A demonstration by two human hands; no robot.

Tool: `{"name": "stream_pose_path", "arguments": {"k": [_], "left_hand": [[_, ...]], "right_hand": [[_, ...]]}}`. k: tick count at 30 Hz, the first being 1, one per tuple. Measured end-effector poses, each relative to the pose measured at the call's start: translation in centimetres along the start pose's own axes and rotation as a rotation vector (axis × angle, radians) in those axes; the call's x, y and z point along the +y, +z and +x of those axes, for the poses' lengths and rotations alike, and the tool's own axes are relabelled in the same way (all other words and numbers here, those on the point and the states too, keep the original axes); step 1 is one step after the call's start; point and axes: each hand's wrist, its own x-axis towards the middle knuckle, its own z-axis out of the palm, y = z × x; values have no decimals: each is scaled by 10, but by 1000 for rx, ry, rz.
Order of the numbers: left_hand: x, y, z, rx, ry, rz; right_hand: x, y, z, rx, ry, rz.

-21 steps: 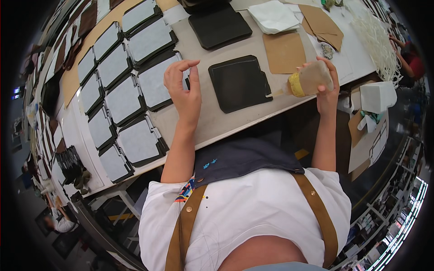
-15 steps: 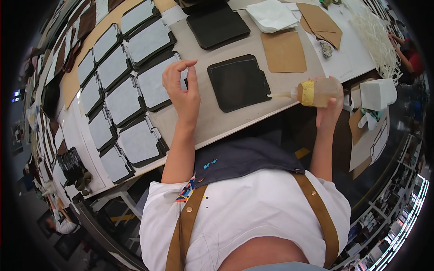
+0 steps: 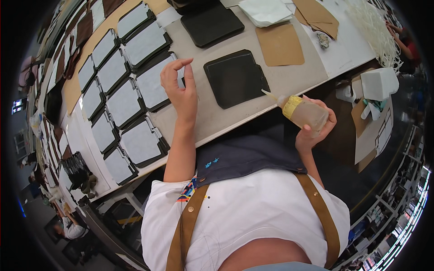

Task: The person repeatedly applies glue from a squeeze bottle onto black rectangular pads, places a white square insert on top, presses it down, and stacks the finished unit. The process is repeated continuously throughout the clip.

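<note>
My right hand (image 3: 326,121) is wrapped round a clear squeeze bottle (image 3: 310,118) with yellow tape about its neck. The bottle tilts, its thin pale nozzle pointing up and left at the right edge of a flat black panel (image 3: 236,79). Whether the tip touches the panel I cannot tell. That panel lies on the grey table top, a notch in its right side. To its left, my left hand (image 3: 179,86) is raised with fingers loosely bent and thumb apart, holding nothing. Behind that hand, rows of black-edged pieces with pale faces (image 3: 124,105) cover the table's left part.
A stack of black panels (image 3: 211,25) lies at the back, beside white sheets (image 3: 264,11) and a brown card (image 3: 280,45). Pale strips (image 3: 368,31) heap at the far right. The table's front edge (image 3: 239,123) runs before me. A white box (image 3: 379,84) stands beyond the right corner.
My right hand has brought the bottle left and slightly nearer to me, swinging its nozzle from nearly level to pointing up and left. My left hand has barely shifted.
</note>
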Motion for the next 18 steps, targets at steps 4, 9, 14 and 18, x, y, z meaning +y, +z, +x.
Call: {"name": "stream_pose_path", "arguments": {"k": [4, 9, 14, 18], "left_hand": [[2, -2, 1, -22, 9, 56], [0, -2, 1, -12, 15, 60], [3, -1, 1, -9, 11, 51], [5, -2, 2, 1, 22, 52]], "right_hand": [[-2, 5, -4, -28, -20, 17], [-1, 14, -11, -81, -39, 58], [5, 27, -20, -135, -75, 129], [5, 41, -26, -205, -90, 174]]}}
